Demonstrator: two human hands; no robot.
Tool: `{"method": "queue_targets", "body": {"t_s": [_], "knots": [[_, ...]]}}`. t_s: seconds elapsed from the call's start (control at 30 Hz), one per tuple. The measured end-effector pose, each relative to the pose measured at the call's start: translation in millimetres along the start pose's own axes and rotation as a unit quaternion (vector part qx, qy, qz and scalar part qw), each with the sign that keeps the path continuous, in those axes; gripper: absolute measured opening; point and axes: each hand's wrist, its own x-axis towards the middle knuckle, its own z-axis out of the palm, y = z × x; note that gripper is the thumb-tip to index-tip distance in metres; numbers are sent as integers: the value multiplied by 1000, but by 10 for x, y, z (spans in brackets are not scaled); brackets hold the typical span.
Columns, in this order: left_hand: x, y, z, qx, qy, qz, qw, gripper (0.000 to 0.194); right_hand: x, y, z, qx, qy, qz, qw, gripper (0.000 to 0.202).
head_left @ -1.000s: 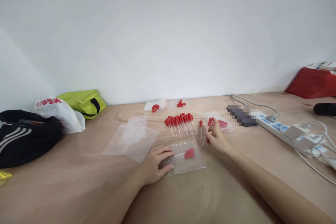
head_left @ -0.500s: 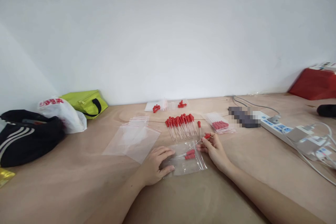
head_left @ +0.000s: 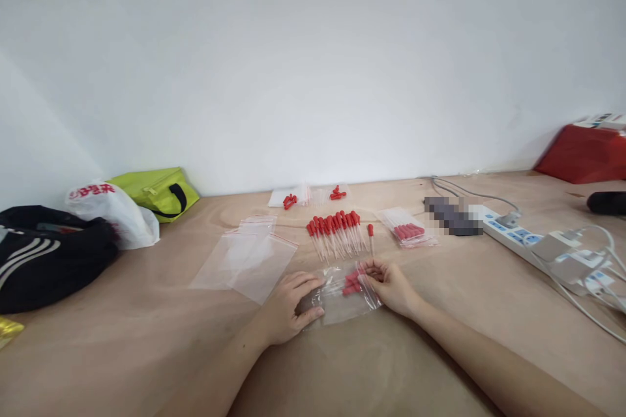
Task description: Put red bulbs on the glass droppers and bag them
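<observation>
A clear zip bag [head_left: 337,317] lies flat before me, with red-bulbed droppers [head_left: 351,289] inside, their thin stems pointing left. My left hand [head_left: 293,306] holds down the bag's left end, thumb and fingers spread on either side of it. At the bag's mouth on the right, my right hand [head_left: 388,287] pinches a dropper by its red bulb, pushed in at the opening; the fingers partly hide the bulb. Just beyond the bag lie a row of loose droppers [head_left: 337,228] and, to their right, one lone dropper [head_left: 370,232].
Flat zip bags [head_left: 244,257] lie to the left. A filled bag of droppers [head_left: 408,231] is at the right, near a power strip [head_left: 513,234] with chargers and cables. Small bags with red bulbs [head_left: 289,201] sit by the wall. A black bag [head_left: 53,260] stands far left.
My right hand has moved left and down to the bag's mouth, carrying the dropper from outside into the opening. My left hand has stayed on the bag's left end.
</observation>
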Motion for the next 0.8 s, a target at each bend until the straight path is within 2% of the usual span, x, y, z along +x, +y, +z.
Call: {"method": "queue_targets", "body": {"t_s": [0.1, 0.2, 0.27, 0.37, 0.43, 0.53, 0.6, 0.7, 0.8], "knots": [[4, 10, -8, -2, 0, 1, 1000, 41, 9, -18, 12, 41, -41, 34, 998, 45], [6, 14, -9, -4, 1, 0, 1000, 41, 24, 25, 40, 50, -12, 47, 998, 44], [7, 9, -5, -5, 1, 0, 1000, 41, 37, 72, 55, 25, -7, 43, 999, 42], [6, -6, 5, -7, 0, 1, 1000, 42, 67, 105, 15, -33, -33, 19, 999, 38], [3, -14, 13, -8, 0, 2, 1000, 41, 115, 81, -77, -116, 22, -14, 993, 32], [-2, -18, 18, -11, 1, 2, 1000, 40, 257, -15, -269, -283, 153, -65, 944, 17], [-2, -14, 15, -12, 0, 2, 1000, 40, 392, -88, -376, -374, 201, -68, 903, 10], [3, -4, 2, -14, -2, 1, 1000, 40, 609, -154, -440, -456, 227, -16, 860, 20], [4, 3, -7, -16, -5, 0, 1000, 40, 780, -154, -421, -464, 213, 6, 860, 24]]}}
